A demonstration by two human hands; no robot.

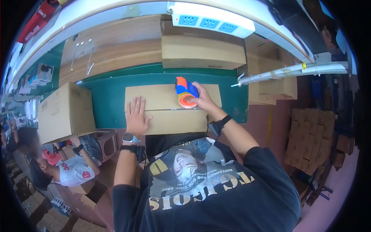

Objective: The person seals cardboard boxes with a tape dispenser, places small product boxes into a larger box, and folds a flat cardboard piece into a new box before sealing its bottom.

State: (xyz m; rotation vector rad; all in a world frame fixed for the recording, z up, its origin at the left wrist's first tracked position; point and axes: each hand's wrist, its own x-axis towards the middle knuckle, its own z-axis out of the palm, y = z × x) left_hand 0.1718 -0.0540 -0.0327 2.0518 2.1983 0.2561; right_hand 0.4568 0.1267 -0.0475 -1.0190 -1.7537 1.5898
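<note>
A closed brown cardboard box point(166, 101) lies in front of me on the green tabletop, its seam running left to right across the top. My left hand point(136, 119) rests flat on the box's left part, fingers stretched out across the seam. In my right hand point(204, 101) is a blue and orange tape dispenser point(184, 89), gripped over the right half of the box near the seam. An orange ring shows at its near end. Whether the dispenser touches the cardboard, I cannot tell.
At the left a tall carton point(65, 112) stands by a co-worker point(75, 168), whose hand is at its lower edge. A long carton point(203, 52) lies at the back, below a white power strip point(212, 21). Stacked cartons point(311, 139) stand at the right.
</note>
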